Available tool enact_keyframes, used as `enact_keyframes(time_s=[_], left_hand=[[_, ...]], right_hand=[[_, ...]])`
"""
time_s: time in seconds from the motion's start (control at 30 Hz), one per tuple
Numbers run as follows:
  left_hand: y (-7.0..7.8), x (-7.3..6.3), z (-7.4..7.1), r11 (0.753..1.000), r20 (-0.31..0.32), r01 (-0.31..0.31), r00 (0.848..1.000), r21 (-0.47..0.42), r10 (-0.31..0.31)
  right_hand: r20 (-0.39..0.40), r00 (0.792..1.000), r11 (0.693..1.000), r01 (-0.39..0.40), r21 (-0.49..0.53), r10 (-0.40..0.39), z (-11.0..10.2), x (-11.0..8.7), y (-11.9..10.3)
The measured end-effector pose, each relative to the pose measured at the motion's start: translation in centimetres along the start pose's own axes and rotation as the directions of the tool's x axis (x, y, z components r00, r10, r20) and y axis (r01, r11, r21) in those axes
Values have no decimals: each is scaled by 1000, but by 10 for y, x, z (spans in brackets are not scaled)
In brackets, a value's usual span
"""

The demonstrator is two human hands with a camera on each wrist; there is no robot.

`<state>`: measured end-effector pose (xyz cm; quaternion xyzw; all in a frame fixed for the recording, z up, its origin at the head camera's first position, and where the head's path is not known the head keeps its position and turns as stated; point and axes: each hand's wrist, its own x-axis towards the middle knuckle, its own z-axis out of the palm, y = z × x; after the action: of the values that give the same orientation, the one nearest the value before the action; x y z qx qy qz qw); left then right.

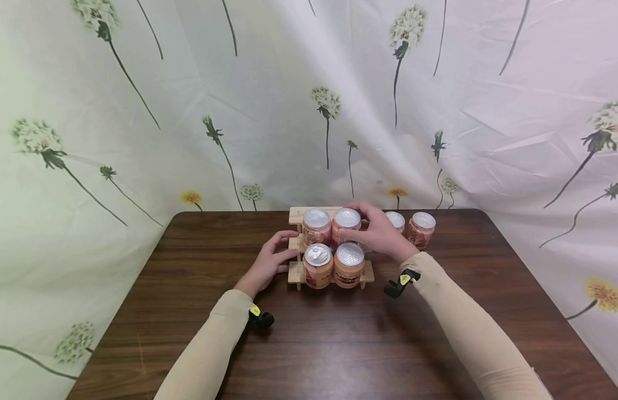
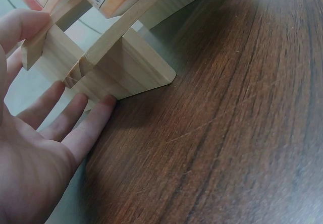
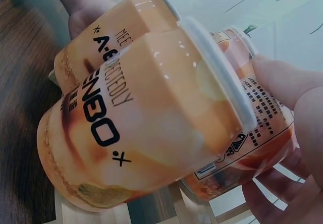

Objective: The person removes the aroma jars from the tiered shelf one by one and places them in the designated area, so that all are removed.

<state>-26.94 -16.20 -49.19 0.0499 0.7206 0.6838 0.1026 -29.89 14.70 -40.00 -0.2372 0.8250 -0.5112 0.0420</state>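
Observation:
A tiered wooden rack (image 1: 296,272) stands on the table with several orange cans on it, their lids silver. My right hand (image 1: 381,233) grips the rear right can (image 1: 347,219), thumb on its near side and fingers around the back. In the right wrist view, that can (image 3: 267,118) shows its printed text, partly hidden behind a front can (image 3: 146,118). Beside it in the rack is the rear left can (image 1: 316,228). With fingers extended, my left hand (image 1: 266,261) touches the rack's left side. Its fingertips lie along the wooden side panel (image 2: 121,72) in the left wrist view.
Two more cans stand on the table right of the rack: one (image 1: 421,228) in plain sight, the other (image 1: 396,219) partly behind my right hand. A dandelion-print cloth (image 1: 279,150) hangs behind the dark wooden table (image 1: 329,344), close to its back edge.

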Motion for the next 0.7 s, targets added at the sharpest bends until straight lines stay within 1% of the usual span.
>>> enact_keyframes(time_s=[0.33, 0.57, 0.7], left_hand=[[0, -1, 0, 1000, -3, 3, 1000, -1, -3], [0, -1, 1, 1000, -2, 2, 1000, 4, -2], [0, -2, 1, 1000, -3, 6, 1000, 8, -6]], right_hand=[[-26, 1000, 1000, 17, -21, -18, -2, -3, -2], [-44, 998, 999, 51, -16, -52, -10, -7, -8], [-59, 995, 997, 73, -33, -75, -17, -8, -9]])
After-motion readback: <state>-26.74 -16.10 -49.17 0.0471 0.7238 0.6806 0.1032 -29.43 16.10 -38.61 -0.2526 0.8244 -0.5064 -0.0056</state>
